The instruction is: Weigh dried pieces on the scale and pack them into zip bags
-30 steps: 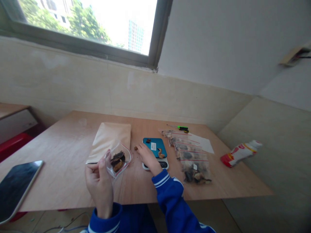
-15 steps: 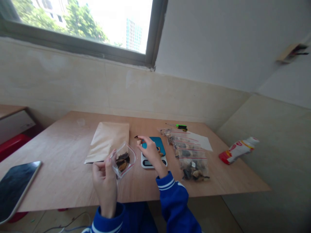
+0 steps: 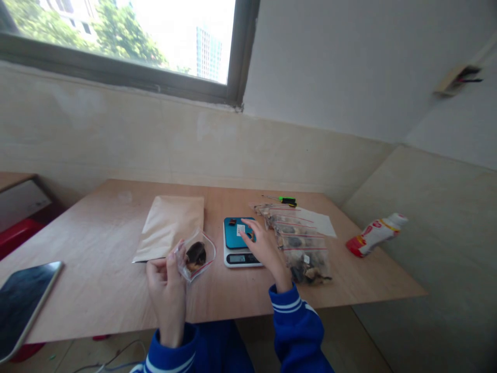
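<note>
Small bag pinched at left, scale under open right hand

One small clear bag (image 3: 210, 247) is clamped by its side edge between thumb and fingers of the left grip (image 3: 167, 290), above the desk (image 3: 104, 295) and left of the scale (image 3: 244, 264). The edge hold was presumably chosen to leave the bag's middle unpinched. In it, at least two dried pieces (image 3: 197, 253) are seen, one dark, one tan. Thumb and forefinger of the right grip (image 3: 267, 248) are held apart over the blue platform (image 3: 231, 240); contact cannot be told.

Count on platform: one dark chunk (image 3: 232, 221), one white label (image 3: 240, 230), at least one brown piece (image 3: 251, 237), partly covered by the fingers. One scale, set between both hands, likely for easy reach. Filled bags (image 3: 306, 254): at least four, overlapped, perhaps to save room; exact number not resolved. Paper pouch (image 3: 171, 225): one, laid flat. Bottle (image 3: 375, 235): one, tilted.
</note>
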`<state>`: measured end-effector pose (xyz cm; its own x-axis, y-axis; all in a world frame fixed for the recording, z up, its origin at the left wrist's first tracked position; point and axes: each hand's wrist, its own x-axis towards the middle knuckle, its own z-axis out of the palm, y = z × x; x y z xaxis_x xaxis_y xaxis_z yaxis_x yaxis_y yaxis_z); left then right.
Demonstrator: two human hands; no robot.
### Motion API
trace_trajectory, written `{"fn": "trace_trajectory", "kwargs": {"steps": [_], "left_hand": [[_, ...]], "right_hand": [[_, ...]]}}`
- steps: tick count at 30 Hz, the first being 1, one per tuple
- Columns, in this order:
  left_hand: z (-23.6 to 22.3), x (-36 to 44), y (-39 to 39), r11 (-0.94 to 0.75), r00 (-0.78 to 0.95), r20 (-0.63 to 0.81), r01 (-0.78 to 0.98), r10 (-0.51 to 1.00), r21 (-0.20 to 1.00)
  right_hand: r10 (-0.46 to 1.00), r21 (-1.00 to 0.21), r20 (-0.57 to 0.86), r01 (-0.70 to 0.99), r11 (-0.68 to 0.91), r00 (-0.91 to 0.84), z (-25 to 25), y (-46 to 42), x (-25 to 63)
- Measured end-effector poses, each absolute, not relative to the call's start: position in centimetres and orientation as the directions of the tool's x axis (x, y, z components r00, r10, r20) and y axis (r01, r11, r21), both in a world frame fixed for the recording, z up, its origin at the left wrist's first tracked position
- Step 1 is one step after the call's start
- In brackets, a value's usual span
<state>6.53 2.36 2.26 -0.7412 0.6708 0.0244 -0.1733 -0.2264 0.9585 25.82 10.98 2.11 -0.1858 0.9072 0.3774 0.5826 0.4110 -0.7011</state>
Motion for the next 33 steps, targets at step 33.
{"fn": "trace_trajectory", "kwargs": {"steps": [33], "left_hand": [[2.4,7.5,2.1,-0.253,-0.662,-0.036,-0.335,0.749,0.908]], "right_hand": [[0.910,-0.690,0.408,0.629,0.358,-0.069,2.2,9.5,27.9]]}}
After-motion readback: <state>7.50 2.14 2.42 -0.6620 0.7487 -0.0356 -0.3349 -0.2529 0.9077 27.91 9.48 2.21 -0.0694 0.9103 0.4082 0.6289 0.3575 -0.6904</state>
